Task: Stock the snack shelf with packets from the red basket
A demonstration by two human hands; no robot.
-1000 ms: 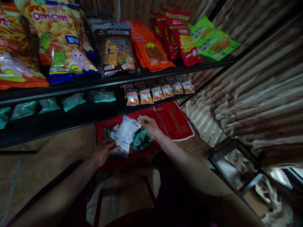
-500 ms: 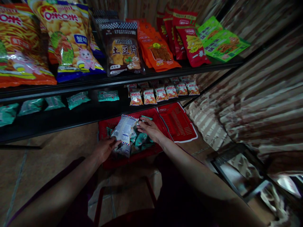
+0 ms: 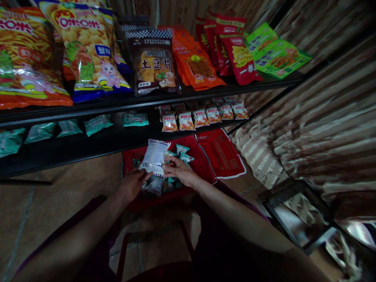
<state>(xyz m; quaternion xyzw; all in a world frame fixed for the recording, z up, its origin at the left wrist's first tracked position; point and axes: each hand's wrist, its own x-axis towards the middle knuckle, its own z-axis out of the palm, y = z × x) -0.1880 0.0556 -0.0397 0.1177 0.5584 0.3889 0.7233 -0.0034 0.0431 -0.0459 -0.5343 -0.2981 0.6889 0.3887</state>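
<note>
A white snack bag [image 3: 154, 154], its printed back turned up and its edges striped, is held over the red basket [image 3: 202, 166]. My left hand [image 3: 134, 182] grips its lower left corner, closed. On the right side of the bag, my right hand [image 3: 178, 170] is closed with its fingertips on the edge. Inside the basket lie several green snack packets [image 3: 182, 149], and another pale bag [image 3: 154, 185] sits below the held one. My hands and the held bag hide part of the contents.
On the low black shelf [image 3: 88, 147] stand several small white-and-orange bags [image 3: 186, 120] and a row of green packets [image 3: 98, 124]. Larger snack bags [image 3: 155, 62] fill the shelf above. A second red basket [image 3: 220, 152] adjoins at right, beside a corrugated curtain [image 3: 317, 117].
My right hand has moved left and down from the green packets onto the white bag's right edge. The bag has risen slightly and become more upright, uncovering more green packets.
</note>
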